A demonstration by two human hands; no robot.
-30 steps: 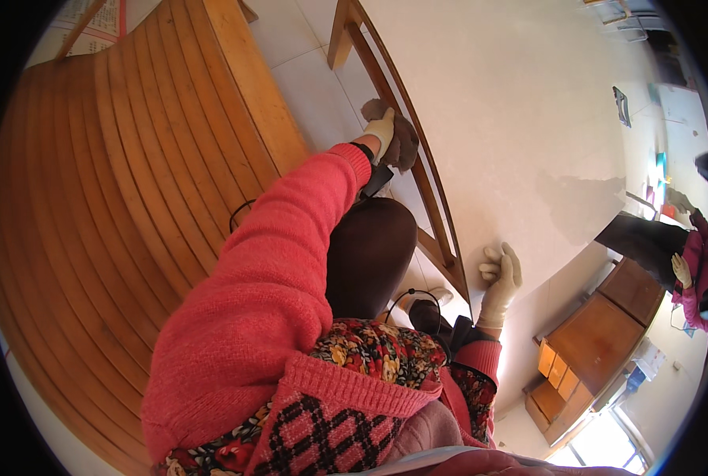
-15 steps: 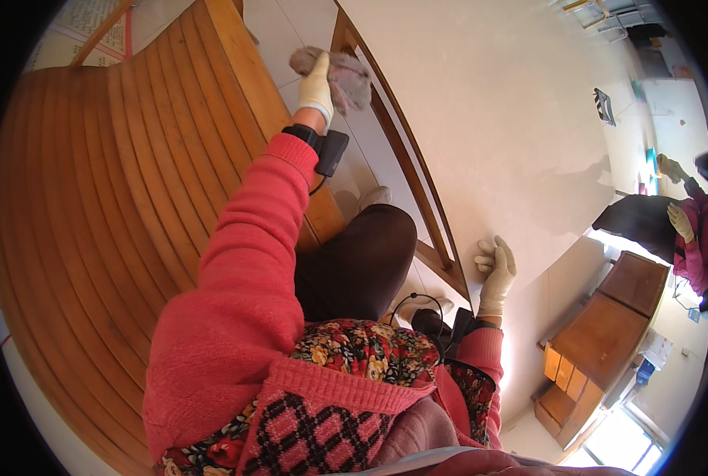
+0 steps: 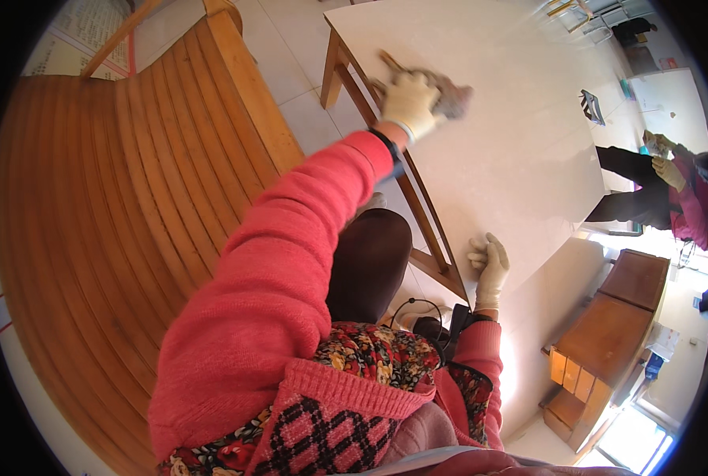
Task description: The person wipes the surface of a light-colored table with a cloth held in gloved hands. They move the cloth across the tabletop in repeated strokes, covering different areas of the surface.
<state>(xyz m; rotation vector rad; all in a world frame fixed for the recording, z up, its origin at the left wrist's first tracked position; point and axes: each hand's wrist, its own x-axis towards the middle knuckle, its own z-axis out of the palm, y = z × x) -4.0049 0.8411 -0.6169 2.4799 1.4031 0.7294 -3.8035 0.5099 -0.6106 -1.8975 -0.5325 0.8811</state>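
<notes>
My left hand (image 3: 411, 105), in a pale work glove, is closed on a crumpled grey-pink rag (image 3: 454, 101). It is over the near-left edge of the white-topped table (image 3: 520, 151); motion blurs the rag, and whether it presses on the top is hard to tell. Close to the table's near corner, my right hand (image 3: 490, 270) wears a similar glove and rests at the tabletop with fingers apart and slightly bent, holding nothing.
A slatted wooden bench (image 3: 156, 174) curves along my left. At right stands a brown wooden cabinet (image 3: 600, 349). Across the table another person (image 3: 691, 202) in gloves is at work. A small dark-framed object (image 3: 592, 107) lies toward the table's far side.
My left hand has swung right with the rag, from beside the bench to over the tabletop. The right hand has barely moved. Across the table, the other person has shifted and their hands are closer together.
</notes>
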